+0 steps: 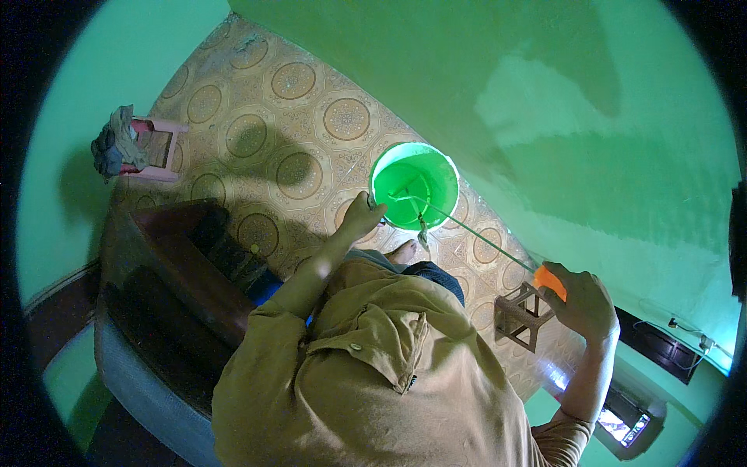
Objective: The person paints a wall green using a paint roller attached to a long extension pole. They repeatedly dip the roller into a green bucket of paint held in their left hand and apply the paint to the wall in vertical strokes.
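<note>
My right hand (578, 298) is closed around the orange handle (550, 281) of a thin-framed paint roller, low at the right. The green rod (484, 238) runs from the handle into a white-rimmed bucket (453, 175), where the roller's head (408, 185) lies over bright green paint. At the bucket's near left rim is my left hand (365, 216), fingers curled at the edge; it seems to grip the rim or the bucket's handle. A paint-stained strip (423, 227) hangs over the near rim. My bare foot (402, 252) shows just below the bucket.
The green wall (583, 175) rises close on the right, with darker patches. A brown plastic stool (525, 315) stands by my right arm, and a pink stool (169, 152) with cloths (119, 146) at the left. Dark furniture (175, 280) lies beside my left arm; a screen (623, 425) glows lower right.
</note>
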Available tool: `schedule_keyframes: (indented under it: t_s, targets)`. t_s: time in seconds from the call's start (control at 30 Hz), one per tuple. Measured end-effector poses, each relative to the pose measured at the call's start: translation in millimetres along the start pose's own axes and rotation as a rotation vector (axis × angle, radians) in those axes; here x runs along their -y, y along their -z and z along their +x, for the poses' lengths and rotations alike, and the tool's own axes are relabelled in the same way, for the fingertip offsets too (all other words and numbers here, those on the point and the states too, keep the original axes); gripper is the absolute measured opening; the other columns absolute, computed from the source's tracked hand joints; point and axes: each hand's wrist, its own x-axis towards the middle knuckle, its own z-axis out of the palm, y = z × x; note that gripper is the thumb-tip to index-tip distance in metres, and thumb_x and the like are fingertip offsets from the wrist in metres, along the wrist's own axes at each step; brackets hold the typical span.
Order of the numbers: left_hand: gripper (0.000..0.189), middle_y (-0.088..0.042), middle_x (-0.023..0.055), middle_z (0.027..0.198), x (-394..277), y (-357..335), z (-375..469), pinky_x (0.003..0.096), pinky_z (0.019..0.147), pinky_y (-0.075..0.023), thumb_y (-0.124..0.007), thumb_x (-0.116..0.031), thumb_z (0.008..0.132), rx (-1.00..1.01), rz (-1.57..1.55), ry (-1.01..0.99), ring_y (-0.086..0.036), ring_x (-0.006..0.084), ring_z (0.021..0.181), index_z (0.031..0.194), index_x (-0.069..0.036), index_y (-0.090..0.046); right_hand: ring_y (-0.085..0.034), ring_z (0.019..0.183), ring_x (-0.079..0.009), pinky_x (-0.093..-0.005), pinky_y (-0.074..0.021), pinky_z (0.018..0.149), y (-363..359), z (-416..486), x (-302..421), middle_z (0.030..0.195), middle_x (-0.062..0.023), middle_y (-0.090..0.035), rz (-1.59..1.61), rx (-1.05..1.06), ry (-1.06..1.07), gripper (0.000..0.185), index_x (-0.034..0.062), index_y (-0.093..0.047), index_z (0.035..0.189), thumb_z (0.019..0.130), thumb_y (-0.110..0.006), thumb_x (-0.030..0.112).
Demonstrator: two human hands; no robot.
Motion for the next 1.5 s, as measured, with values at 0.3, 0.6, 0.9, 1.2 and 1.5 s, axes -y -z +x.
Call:
schedule_keyframes:
  t_s: [0.3,0.6,0.9,1.2,1.5]
  targets:
    - [0.039,-0.058,0.0215,0.104,15.3,-3.2,10.2,0.0348,0.068,-0.0612,-0.062,-0.018,0.088,0.01,-0.015,-0.004,-0.067,0.0268,0.086,0.112,0.007,-0.044,-0.065,0.081,-0.0384,-0.0448,-0.0521,0.075,-23.1,11.1,-8.0,0.091,-0.0166,-0.069,-0.056,-0.078,0.091,0.035,0.0132,-0.06,0.117,0.087,-0.06,0.031]
    - [0.041,-0.06,0.0212,0.101,4.6,0.1,2.3,0.0339,0.066,-0.0608,-0.062,-0.02,0.088,0.029,-0.047,-0.012,-0.069,0.027,0.08,0.113,0.008,-0.044,-0.067,0.081,-0.0354,-0.0461,-0.052,0.073,-42.6,27.8,-6.8,0.09,-0.0156,-0.069,-0.033,-0.088,0.118,0.035,0.0125,-0.059,0.117,0.088,-0.06,0.032]
    - [0.04,-0.064,0.0161,0.085,-2.7,1.5,-2.1,0.0313,0.06,-0.056,-0.065,-0.026,0.081,-0.033,0.02,-0.027,-0.067,0.0205,0.067,0.1,0.007,-0.051,-0.066,0.08,-0.0361,-0.0469,-0.0518,0.072,-46.2,29.4,2.8,0.087,-0.0169,-0.069,0.008,-0.051,0.065,0.036,0.0119,-0.057,0.119,0.089,-0.059,0.032]
    - [0.038,-0.065,0.0142,0.086,-5.4,1.2,-1.3,0.031,0.061,-0.0559,-0.065,-0.023,0.082,-0.025,-0.058,-0.021,-0.068,0.0197,0.069,0.102,0.005,-0.051,-0.066,0.086,-0.0355,-0.0425,-0.0514,0.08,-51.1,14.4,4.2,0.099,-0.0159,-0.069,-0.015,-0.079,0.025,0.037,0.01,-0.062,0.117,0.084,-0.066,0.024]
    - [0.037,-0.066,0.0132,0.082,-22.3,5.3,-10.8,0.0319,0.063,-0.0549,-0.066,-0.024,0.081,-0.074,0.184,-0.086,-0.068,0.0198,0.068,0.102,0.004,-0.052,-0.066,0.085,-0.0347,-0.0457,-0.0525,0.075,-70.8,21.8,1.1,0.089,-0.0179,-0.068,-0.002,-0.114,0.065,0.04,0.0112,-0.055,0.124,0.092,-0.054,0.035]
